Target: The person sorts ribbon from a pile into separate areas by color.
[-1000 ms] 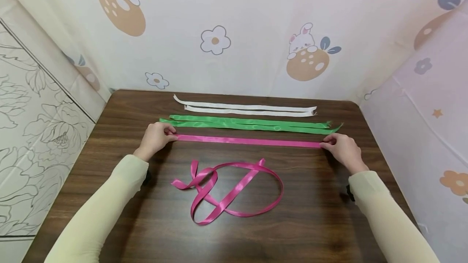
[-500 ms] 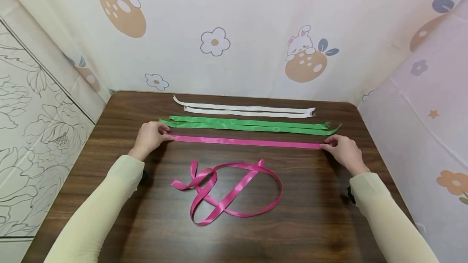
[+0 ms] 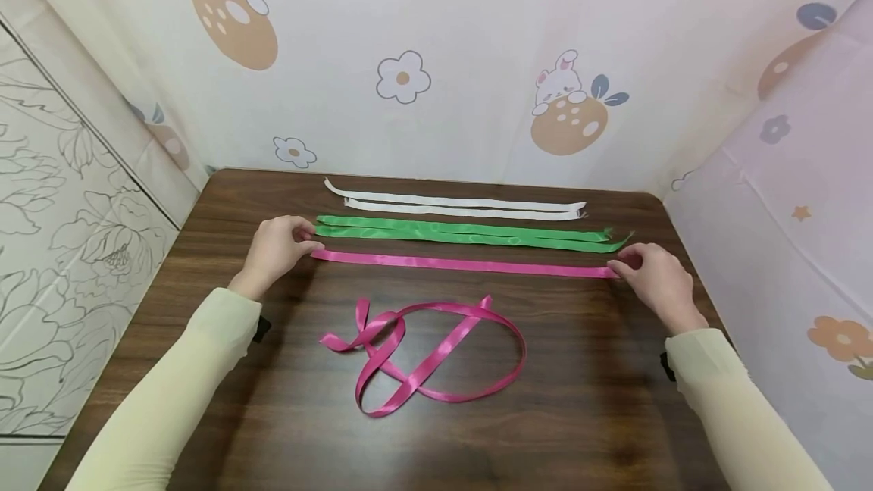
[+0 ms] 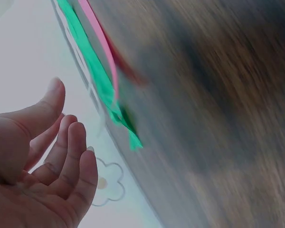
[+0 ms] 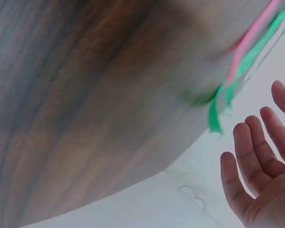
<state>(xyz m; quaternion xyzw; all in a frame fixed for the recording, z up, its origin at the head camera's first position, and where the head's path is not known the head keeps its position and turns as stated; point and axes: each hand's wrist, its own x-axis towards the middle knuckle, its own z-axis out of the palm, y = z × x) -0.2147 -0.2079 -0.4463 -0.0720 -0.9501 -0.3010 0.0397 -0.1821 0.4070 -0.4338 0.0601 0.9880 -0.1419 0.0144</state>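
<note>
A straight pink ribbon point(image 3: 464, 264) lies across the table in front of two green ribbons point(image 3: 436, 232). Beside its left end is my left hand point(image 3: 276, 252), with the thumb tip close to the pink end. In the left wrist view that hand's thumb point(image 4: 52, 102) stands apart from the loosely bent fingers, with nothing between them. My right hand point(image 3: 658, 279) is at the opposite end of the strip. Seen from the right wrist, its fingers point(image 5: 244, 152) are spread and relaxed, and the ribbon ends lie away from them.
Two white ribbons point(image 3: 464, 207) lie at the back of the brown wooden table point(image 3: 559, 400). A longer pink ribbon point(image 3: 436, 358) lies in loose loops nearer the front. A patterned curtain point(image 3: 470, 14) hangs along the table's back edge.
My left hand has moved left and slightly away from me, and the fingers of both hands have parted from the pink ribbon's ends. The right hand has shifted right.
</note>
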